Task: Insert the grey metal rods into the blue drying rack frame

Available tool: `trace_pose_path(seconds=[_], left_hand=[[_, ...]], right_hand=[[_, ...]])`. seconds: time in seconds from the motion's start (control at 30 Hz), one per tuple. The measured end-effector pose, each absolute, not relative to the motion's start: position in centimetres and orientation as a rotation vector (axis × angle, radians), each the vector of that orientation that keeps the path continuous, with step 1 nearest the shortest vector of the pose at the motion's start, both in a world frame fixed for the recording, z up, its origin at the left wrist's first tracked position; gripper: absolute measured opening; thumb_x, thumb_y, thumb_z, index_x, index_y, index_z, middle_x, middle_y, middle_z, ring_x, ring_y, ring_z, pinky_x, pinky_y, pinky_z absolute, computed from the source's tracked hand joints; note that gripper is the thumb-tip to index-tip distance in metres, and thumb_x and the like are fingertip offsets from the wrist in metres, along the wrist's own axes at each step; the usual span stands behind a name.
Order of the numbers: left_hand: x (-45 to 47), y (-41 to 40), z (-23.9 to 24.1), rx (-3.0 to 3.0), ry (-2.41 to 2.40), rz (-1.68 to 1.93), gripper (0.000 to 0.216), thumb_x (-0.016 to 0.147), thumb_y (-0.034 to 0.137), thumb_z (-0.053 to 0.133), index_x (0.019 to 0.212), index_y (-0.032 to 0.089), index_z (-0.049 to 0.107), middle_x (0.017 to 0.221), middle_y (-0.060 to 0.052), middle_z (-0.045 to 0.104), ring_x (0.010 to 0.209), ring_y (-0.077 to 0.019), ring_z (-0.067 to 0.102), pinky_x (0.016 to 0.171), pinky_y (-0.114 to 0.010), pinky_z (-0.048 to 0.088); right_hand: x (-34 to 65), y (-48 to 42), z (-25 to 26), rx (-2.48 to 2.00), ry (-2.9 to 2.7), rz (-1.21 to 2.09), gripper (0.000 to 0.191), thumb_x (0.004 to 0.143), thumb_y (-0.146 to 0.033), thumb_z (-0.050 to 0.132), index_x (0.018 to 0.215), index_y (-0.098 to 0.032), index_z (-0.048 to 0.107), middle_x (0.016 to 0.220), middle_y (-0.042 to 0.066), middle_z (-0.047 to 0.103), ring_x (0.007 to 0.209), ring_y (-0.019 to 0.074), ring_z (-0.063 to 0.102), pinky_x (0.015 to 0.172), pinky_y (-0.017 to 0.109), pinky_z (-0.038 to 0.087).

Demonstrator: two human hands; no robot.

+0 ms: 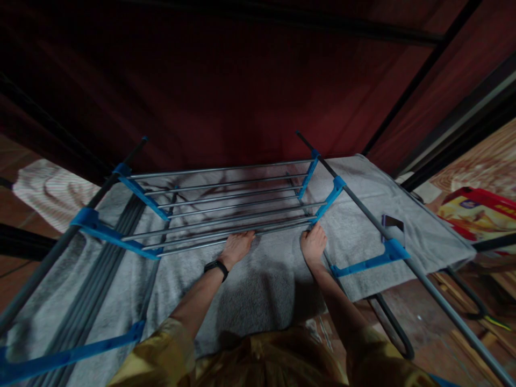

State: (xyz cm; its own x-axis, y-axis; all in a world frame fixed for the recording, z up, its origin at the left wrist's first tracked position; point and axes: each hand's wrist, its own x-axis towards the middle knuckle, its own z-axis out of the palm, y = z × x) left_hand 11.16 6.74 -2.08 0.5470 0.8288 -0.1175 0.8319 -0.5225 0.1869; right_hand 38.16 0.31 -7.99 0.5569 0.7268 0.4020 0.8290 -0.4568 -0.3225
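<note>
A rack of grey metal tubes (220,220) and blue plastic brackets lies in front of me on a grey fleecy blanket (262,285). My left hand (237,248), with a dark band on the wrist, has its fingers curled over the nearest tube, around the middle. At that tube's right end, my right hand (313,244) is closed beside the tip of a blue bracket (328,199); its fingers partly hide the joint. Two long side poles run through the brackets, the left pole (60,247) and the right pole (358,201).
Several loose grey tubes (100,269) lie at the left. A lower blue bracket (366,263) sits on the right pole, near a phone-like dark object (393,228). A red box (479,212) stands far right. Dark red fabric (242,80) rises behind the rack.
</note>
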Motion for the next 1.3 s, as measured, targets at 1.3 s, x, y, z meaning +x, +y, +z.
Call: trace_pose_path(seconds=[1.3], left_hand=[[11.6, 6.1, -1.9, 2.521, 1.307, 0.036, 0.04, 0.101, 0.026, 0.036, 0.134, 0.018, 0.056, 0.128, -0.015, 0.066, 0.121, -0.0252, 0.061, 0.105, -0.04, 0.044]], right_hand=[[37.9, 0.3, -7.5, -2.361, -1.263, -0.237, 0.058, 0.09, -0.021, 0.038, 0.144, 0.001, 0.038, 0.118, 0.029, 0.061, 0.112, 0.0377, 0.057, 0.094, 0.052, 0.043]])
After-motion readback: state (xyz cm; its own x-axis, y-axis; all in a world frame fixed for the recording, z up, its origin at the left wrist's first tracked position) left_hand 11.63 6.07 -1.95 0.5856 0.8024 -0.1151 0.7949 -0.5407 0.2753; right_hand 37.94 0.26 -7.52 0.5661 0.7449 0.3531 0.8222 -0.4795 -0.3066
